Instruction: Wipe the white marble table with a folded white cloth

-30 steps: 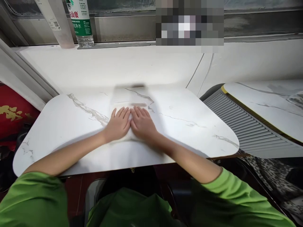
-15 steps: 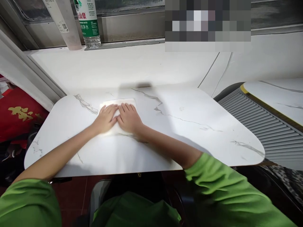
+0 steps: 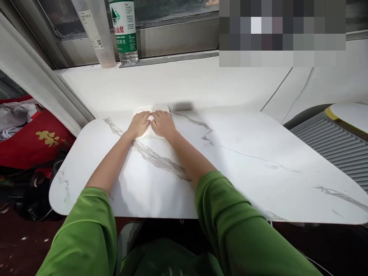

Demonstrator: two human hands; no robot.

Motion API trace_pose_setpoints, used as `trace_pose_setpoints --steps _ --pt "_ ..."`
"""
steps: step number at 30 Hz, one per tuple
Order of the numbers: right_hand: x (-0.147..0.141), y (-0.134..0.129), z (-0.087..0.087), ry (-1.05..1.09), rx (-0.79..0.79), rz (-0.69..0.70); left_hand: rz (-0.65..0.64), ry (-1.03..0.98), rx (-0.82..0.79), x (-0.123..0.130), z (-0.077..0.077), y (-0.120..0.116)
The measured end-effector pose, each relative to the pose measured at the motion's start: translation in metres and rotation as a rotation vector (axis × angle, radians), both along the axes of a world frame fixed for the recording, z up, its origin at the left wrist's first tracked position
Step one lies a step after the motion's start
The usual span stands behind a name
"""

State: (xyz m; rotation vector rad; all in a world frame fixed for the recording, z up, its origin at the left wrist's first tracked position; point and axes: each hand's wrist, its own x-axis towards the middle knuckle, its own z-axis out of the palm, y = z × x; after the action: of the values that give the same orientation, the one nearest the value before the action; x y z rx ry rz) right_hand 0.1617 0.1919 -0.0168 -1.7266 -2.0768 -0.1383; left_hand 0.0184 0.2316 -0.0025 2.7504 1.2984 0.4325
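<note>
Both palms press down on a folded white cloth at the far edge of the white marble-patterned table, close to the wall. My left hand lies flat on the cloth's left part. Beside it, my right hand rests flat over the right part. The two thumbs nearly meet in the middle. Each hand is open, with its fingers stretched towards the wall, and much of the cloth is hidden under them.
On the window ledge stand a water bottle with a green label and a tall translucent cup. A red bag lies left of the table. A grey ridged panel borders a second tabletop at the right.
My hands have slid the cloth away from me, from the middle of the table to its far edge. My arms are stretched further forward, and the view has shifted left.
</note>
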Motion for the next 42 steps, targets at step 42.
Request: trace_pose_setpoints --steps 42 --pt "-0.074 0.01 0.015 -0.012 -0.027 0.128 0.023 0.073 0.054 -0.085 0.006 0.007"
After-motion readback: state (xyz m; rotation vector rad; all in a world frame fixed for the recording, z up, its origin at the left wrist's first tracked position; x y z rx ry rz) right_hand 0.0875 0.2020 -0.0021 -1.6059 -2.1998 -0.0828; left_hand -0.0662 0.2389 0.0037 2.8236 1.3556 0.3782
